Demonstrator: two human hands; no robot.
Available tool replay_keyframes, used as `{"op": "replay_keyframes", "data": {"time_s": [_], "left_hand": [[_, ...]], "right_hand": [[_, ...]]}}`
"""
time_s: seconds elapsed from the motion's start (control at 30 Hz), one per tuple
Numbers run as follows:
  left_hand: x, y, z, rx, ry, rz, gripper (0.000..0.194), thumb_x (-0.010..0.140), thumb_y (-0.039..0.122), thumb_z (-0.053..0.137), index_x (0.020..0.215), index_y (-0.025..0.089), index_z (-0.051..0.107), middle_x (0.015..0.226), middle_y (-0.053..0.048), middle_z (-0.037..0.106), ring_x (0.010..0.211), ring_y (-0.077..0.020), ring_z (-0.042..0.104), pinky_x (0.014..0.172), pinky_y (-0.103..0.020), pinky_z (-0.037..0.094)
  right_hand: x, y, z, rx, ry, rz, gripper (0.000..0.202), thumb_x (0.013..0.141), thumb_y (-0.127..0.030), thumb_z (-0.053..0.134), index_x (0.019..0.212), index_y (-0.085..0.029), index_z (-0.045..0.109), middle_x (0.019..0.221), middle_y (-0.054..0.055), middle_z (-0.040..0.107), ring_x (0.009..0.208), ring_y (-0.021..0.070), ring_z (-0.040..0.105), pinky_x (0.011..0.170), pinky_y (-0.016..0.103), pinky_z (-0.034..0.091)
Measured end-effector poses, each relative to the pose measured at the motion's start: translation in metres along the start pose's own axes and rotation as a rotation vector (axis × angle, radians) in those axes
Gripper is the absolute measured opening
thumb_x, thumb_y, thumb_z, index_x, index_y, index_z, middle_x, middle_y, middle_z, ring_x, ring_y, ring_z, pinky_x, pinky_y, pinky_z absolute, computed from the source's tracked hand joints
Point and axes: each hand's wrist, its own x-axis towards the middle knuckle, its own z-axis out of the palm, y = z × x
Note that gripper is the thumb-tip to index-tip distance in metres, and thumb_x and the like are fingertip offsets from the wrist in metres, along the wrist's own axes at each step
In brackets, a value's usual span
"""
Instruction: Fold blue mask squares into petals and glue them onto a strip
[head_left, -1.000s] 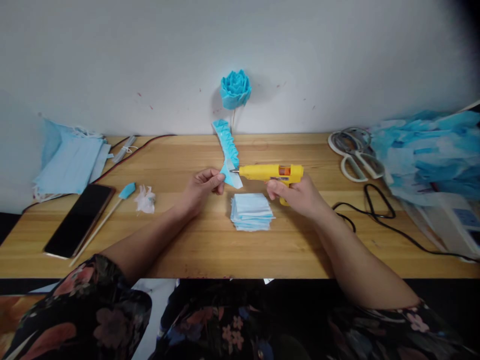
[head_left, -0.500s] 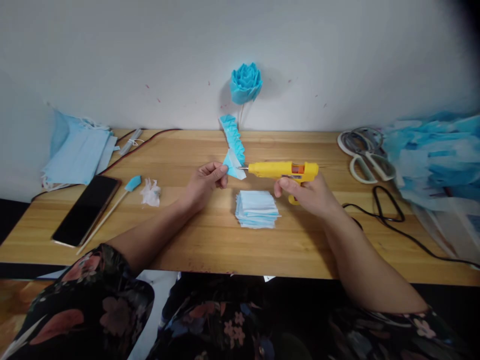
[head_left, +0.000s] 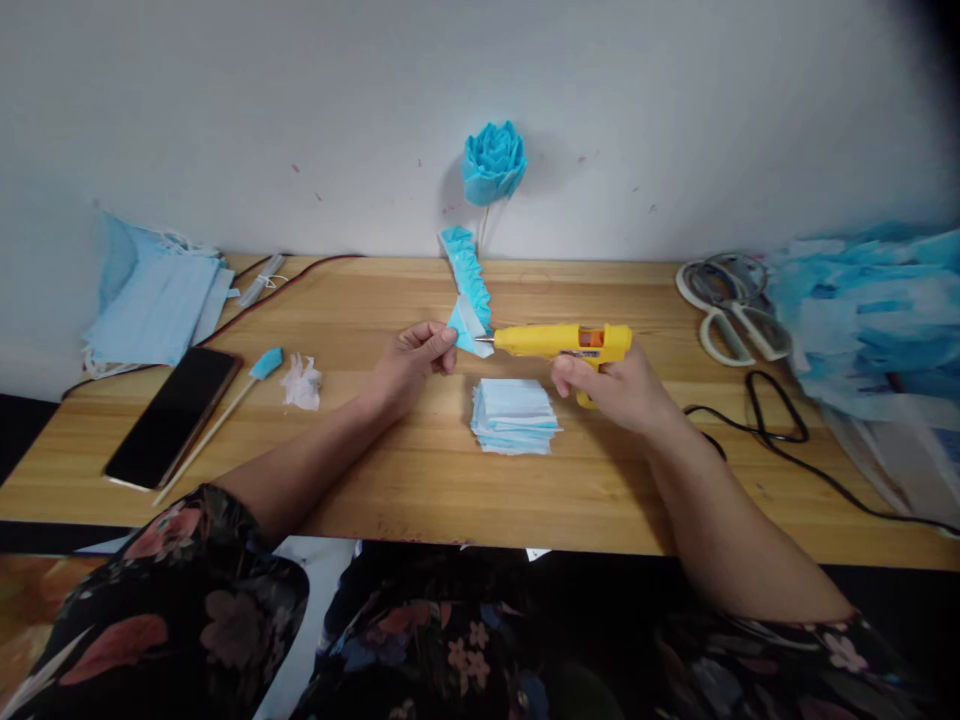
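Pinched between the fingers of my left hand [head_left: 421,358] is a folded blue-and-white fabric piece [head_left: 470,328]. My right hand [head_left: 611,385] is wrapped around the grip of a yellow glue gun [head_left: 555,340], whose metal nozzle points left and meets the piece near its right corner. Behind the piece lies a strip of folded blue petals [head_left: 465,262]. A stack of cut blue-and-white fabric squares [head_left: 514,415] sits on the table between and below my hands. At the back, a blue fabric rose [head_left: 495,163] on a thin stick stands against the wall.
Left on the wooden table [head_left: 375,480] are face masks [head_left: 150,290], a phone [head_left: 174,418], a blue-tipped stick [head_left: 217,430] and a crumpled white scrap [head_left: 301,382]. On the right lie scissors [head_left: 739,325], a black cord [head_left: 795,465] and a heap of blue fabric [head_left: 877,310].
The glue gun has shifted slightly left, its nozzle further over the fabric piece. My left hand keeps its pinch in nearly the same place.
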Motion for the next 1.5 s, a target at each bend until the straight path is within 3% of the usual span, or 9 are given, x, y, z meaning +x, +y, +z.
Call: {"op": "replay_keyframes", "data": {"time_s": [0.33,0.7,0.93,1.1,1.3,1.5], "left_hand": [[-0.001,0.0,0.0,-0.011,-0.005,0.0,0.05,0.069,0.061,0.089,0.067,0.018,0.063,0.056,0.003,0.058,0.055,-0.009,0.049,0.059,-0.025,0.037],[0.0,0.001,0.0,-0.031,0.007,0.011,0.047,0.072,0.056,0.09,0.066,0.017,0.063,0.055,0.003,0.058,0.055,-0.0082,0.05,0.058,-0.023,0.039],[0.0,0.002,0.001,-0.087,0.036,-0.01,0.043,0.074,0.049,0.091,0.066,0.016,0.064,0.055,0.003,0.06,0.053,-0.0075,0.05,0.058,-0.021,0.04],[0.002,0.004,0.001,-0.118,0.071,-0.024,0.037,0.086,0.04,0.083,0.067,0.016,0.062,0.055,0.002,0.059,0.053,-0.0074,0.051,0.058,-0.02,0.041],[0.003,0.002,-0.001,-0.147,0.073,-0.018,0.035,0.087,0.038,0.083,0.068,0.016,0.062,0.055,0.003,0.06,0.054,-0.0073,0.052,0.059,-0.02,0.041],[0.003,0.002,0.0,-0.119,0.058,-0.038,0.037,0.085,0.04,0.084,0.067,0.016,0.062,0.055,0.003,0.059,0.053,-0.0076,0.051,0.058,-0.021,0.041]], "right_hand": [[-0.001,0.001,0.001,-0.027,0.027,0.038,0.046,0.089,-0.051,0.068,0.055,-0.024,0.052,0.054,0.0,0.053,0.054,0.013,0.047,0.053,0.031,0.04],[-0.001,-0.002,0.001,-0.039,-0.008,0.025,0.046,0.086,-0.06,0.073,0.064,-0.024,0.057,0.054,-0.003,0.049,0.052,0.0117,0.044,0.051,0.029,0.039],[-0.001,-0.001,-0.003,-0.043,-0.046,-0.019,0.052,0.087,-0.065,0.07,0.06,-0.021,0.061,0.06,0.001,0.06,0.058,0.0128,0.054,0.058,0.029,0.047],[0.0,0.004,-0.008,-0.007,-0.056,-0.032,0.052,0.088,-0.069,0.067,0.067,-0.022,0.069,0.067,0.003,0.068,0.063,0.0152,0.059,0.062,0.031,0.05],[0.001,0.011,-0.008,0.078,-0.004,-0.01,0.05,0.089,-0.072,0.066,0.078,-0.023,0.071,0.076,0.005,0.074,0.075,0.0205,0.068,0.075,0.038,0.053],[0.003,0.009,-0.003,0.062,-0.011,-0.003,0.057,0.085,-0.079,0.065,0.075,-0.023,0.072,0.073,0.006,0.073,0.072,0.0204,0.066,0.069,0.037,0.051]]}}
